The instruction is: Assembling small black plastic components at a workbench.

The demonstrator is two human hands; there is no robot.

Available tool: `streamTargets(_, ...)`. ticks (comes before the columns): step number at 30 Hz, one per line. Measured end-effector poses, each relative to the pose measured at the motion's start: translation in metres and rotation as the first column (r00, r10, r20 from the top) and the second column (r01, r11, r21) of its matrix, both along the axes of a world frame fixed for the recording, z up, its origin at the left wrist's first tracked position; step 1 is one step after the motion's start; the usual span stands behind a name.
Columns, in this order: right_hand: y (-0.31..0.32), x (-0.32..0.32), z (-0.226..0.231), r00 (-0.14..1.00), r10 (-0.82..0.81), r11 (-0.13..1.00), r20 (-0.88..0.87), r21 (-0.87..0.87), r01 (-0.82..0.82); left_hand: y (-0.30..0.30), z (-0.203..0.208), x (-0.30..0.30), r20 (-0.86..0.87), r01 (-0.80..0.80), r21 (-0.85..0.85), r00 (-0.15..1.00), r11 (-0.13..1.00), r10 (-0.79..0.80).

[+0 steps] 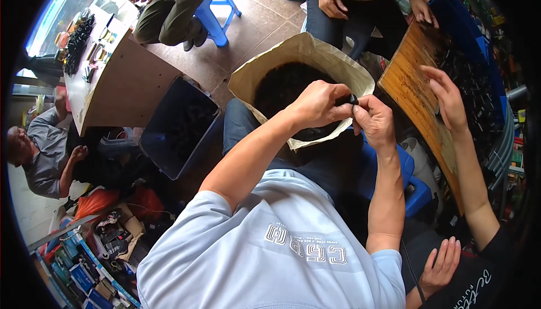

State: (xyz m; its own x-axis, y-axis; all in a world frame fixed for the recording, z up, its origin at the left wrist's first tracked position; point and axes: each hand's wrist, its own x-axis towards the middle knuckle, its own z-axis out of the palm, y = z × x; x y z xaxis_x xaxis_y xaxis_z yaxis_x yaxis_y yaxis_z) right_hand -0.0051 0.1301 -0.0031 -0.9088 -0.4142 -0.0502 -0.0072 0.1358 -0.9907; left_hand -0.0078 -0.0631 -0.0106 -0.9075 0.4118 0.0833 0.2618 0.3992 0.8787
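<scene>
Over a wide pale sack (246,83) standing open in front of me, both my hands meet at a small black part (346,100). My left hand (321,104) is closed around it, fingers curled. Against its other end my right hand (375,122) pinches with thumb and forefinger. The part's exact kind cannot be made out, as the fingers cover most of it. Inside the sack lies a dark mass of small black pieces (279,86), partly hidden behind my left hand.
A wooden board-topped table (414,78) on the right holds many black pieces; a co-worker's hand (448,98) is over it. Left stand a dark blue bin (191,154) and a white table (121,81). A blue stool (217,19) and other seated people are around.
</scene>
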Motion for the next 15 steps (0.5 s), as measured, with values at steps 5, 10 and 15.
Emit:
streamTargets(5, -0.011, 0.001, -0.009, 0.973, -0.213, 0.975, -0.084, 0.039, 0.217, 0.004, -0.015, 0.003, 0.047, -0.127, 0.418, 0.992, 0.899, 0.118)
streamTargets(10, -0.014, 0.013, -0.013, 0.918, -0.096, 0.973, -0.384, 0.156, 0.167, 0.000, -0.018, -0.001, 0.512, -0.356, 0.691, 0.855, 0.629, -0.078)
streamTargets(15, -0.010, 0.010, -0.018, 0.971, -0.233, 0.948, -0.049, -0.233, 0.216, 0.005, -0.013, 0.000, 0.410, -0.156, 0.558, 0.906, 0.815, -0.107)
